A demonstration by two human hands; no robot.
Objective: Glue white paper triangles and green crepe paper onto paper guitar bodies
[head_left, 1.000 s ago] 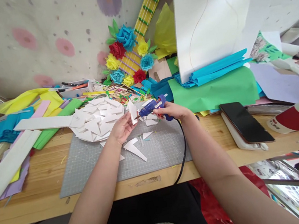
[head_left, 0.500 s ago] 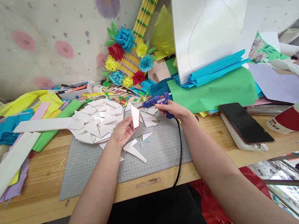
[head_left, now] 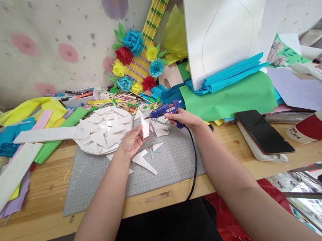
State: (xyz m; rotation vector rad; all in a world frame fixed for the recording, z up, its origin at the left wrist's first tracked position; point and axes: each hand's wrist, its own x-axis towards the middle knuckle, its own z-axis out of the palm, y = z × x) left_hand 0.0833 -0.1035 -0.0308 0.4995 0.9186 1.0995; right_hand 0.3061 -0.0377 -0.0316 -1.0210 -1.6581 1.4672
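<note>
Between the fingers of my left hand [head_left: 134,141] is a white foam board piece [head_left: 145,126], held upright above the grey cutting mat [head_left: 98,185]. My right hand [head_left: 183,117] is closed round a blue hot glue gun [head_left: 164,110]; its nozzle points left, at the upper edge of that piece. A black cord [head_left: 195,159] hangs from the gun's handle. Left of my hands lies a guitar-like white shape [head_left: 105,130], its round body covered in overlapping white pieces. Loose white offcuts [head_left: 144,162] lie on the mat below my left hand, and more sit behind the gun.
At the back leans a yellow paper guitar [head_left: 150,26] with paper flowers. A tall white board [head_left: 224,19] stands beside it, above green paper [head_left: 230,99]. To the right are a phone [head_left: 264,132] and a paper cup [head_left: 314,127]. Colored paper [head_left: 10,137] is piled at the left.
The glue gun in my right hand has moved a little left, bringing its nozzle to the white piece. My left hand has stayed almost still.
</note>
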